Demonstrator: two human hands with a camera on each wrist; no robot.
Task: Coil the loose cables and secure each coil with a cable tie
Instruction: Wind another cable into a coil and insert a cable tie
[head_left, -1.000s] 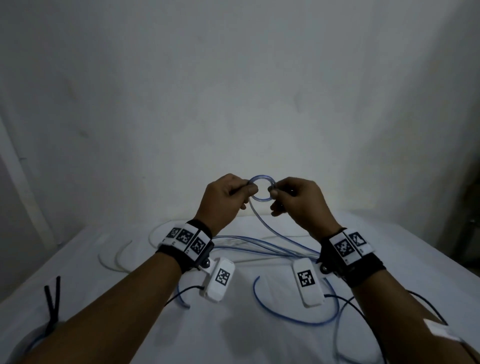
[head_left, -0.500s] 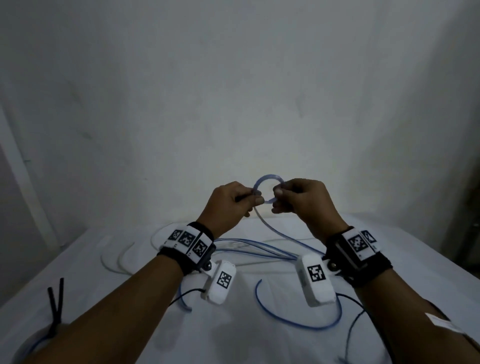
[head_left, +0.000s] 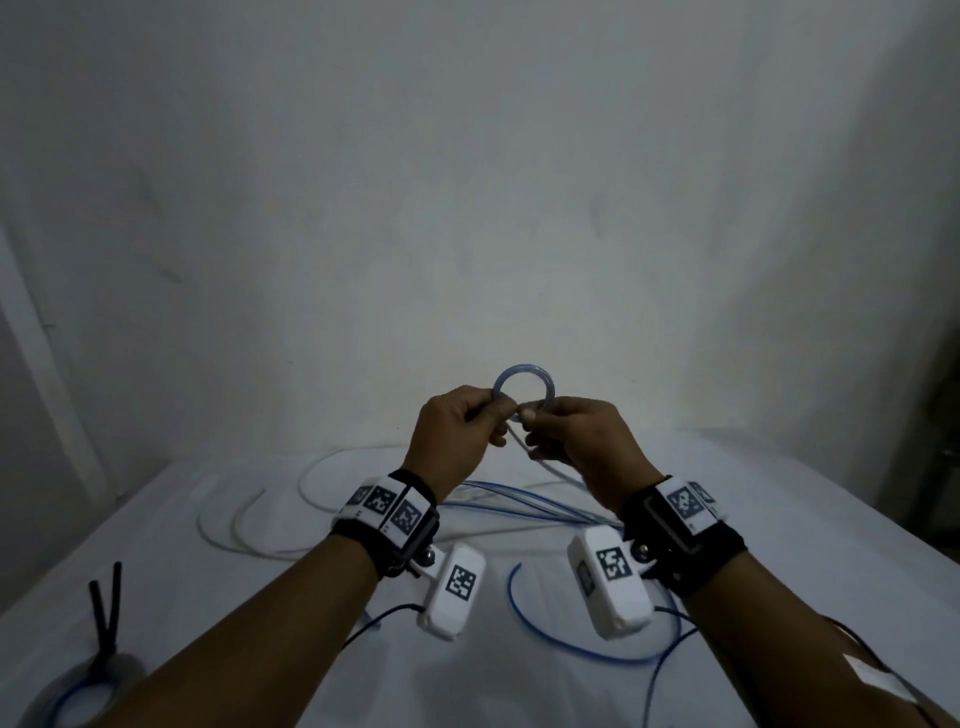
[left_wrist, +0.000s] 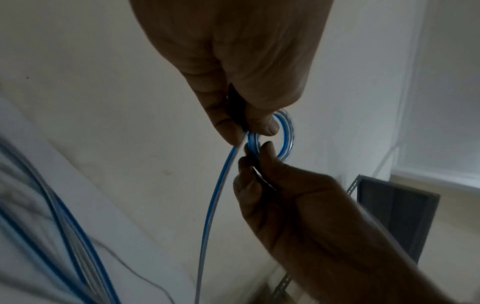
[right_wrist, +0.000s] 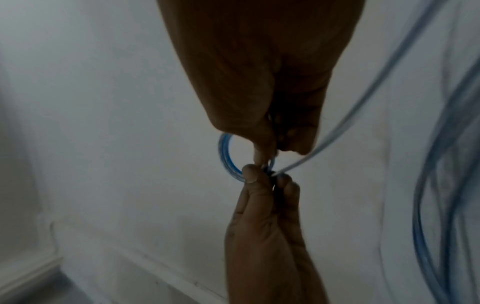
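Both hands are raised above the white table (head_left: 779, 519) and meet at a small coil (head_left: 523, 376) of clear, blue-striped cable. My left hand (head_left: 498, 410) pinches the coil's lower left side, and my right hand (head_left: 531, 415) pinches it just beside. In the left wrist view the coil (left_wrist: 285, 135) sticks out past my left fingertips (left_wrist: 267, 127), with a dark strip between the fingers of each hand. The right wrist view shows the coil (right_wrist: 225, 156) and both thumbs meeting at its base. The cable's loose tail (left_wrist: 215, 195) runs down to the table.
Loose blue cables (head_left: 519, 506) lie under my wrists, and one blue loop (head_left: 566, 644) lies near the front. Pale cable loops (head_left: 244, 525) lie to the left. A tied coil with upright black tie tails (head_left: 106, 608) sits at the front left. A dark shelf (left_wrist: 394, 216) stands to the right.
Both hands have drawn closer together until their fingertips touch. The coil now stands above the fingers instead of between the hands.
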